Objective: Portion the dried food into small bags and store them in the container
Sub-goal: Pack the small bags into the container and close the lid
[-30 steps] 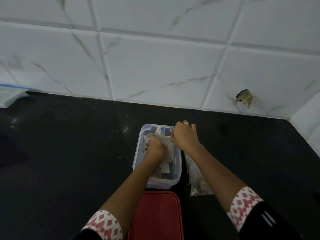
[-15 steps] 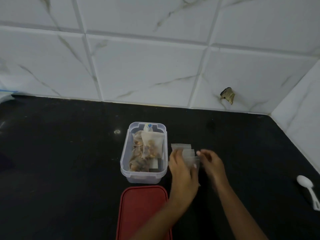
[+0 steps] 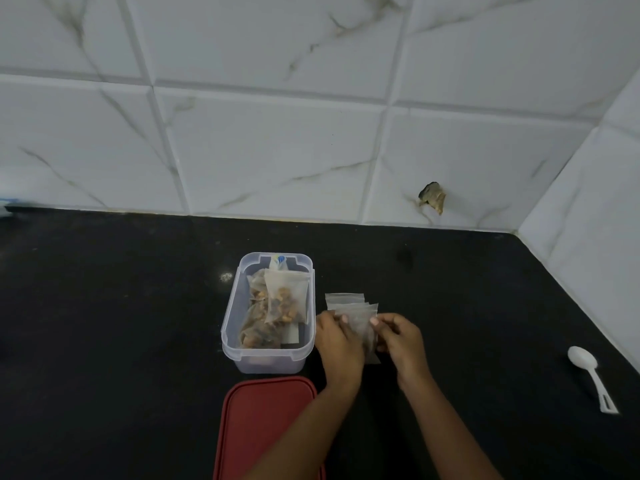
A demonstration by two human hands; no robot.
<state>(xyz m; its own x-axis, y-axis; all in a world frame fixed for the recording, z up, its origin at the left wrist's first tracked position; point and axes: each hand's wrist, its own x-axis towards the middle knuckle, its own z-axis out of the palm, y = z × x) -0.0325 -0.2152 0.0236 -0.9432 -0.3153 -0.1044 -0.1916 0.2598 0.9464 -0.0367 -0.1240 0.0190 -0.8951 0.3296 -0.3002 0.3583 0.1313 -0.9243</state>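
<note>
Pinching the small empty bags [image 3: 358, 315] between them, both my left hand [image 3: 339, 344] and right hand [image 3: 401, 341] hover low-centre, knuckles up, just right of the clear container [image 3: 270, 355] of filled bags.

A black counter [image 3: 104, 323] carries everything. Left of the hands' grip stands a clear tub [image 3: 268, 355]; a red lid [image 3: 263, 424] lies nearer than it. Small empty bags [image 3: 344, 301] lie at the grip itself. A white spoon [image 3: 590, 375] lies well to its right.
</note>
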